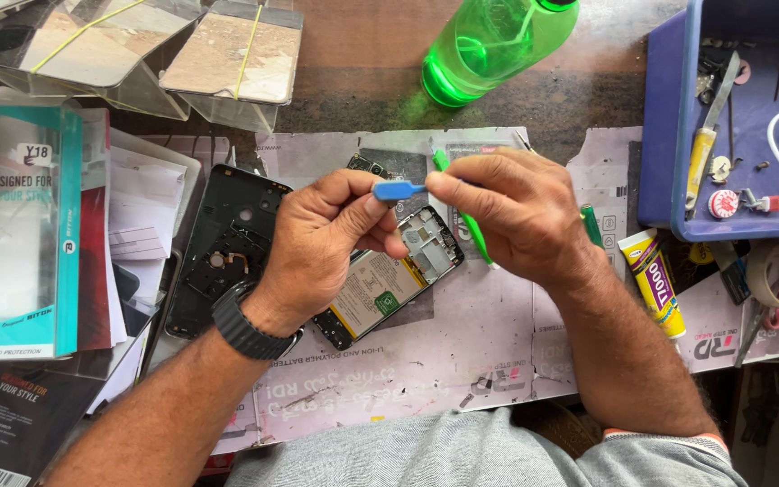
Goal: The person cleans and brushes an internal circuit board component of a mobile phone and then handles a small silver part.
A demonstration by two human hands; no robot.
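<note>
At the left edge of the surface (pixel 498 356) stands a flat teal-and-white package (pixel 15 230) leaning on a stack of papers, a yellow glue tube (pixel 653 281) lies to the right below a blue tray (pixel 664 135), and a green bottle (pixel 489 45) lies at the top. The left hand (pixel 317 248) and right hand (pixel 511 212) meet over an opened phone (pixel 389 275) with its white-labelled battery showing, beside a black back cover (pixel 227 248). Each grip pinches one end of a small blue pry tool (pixel 397 189), and the right also holds a green stick (pixel 462 212).
</note>
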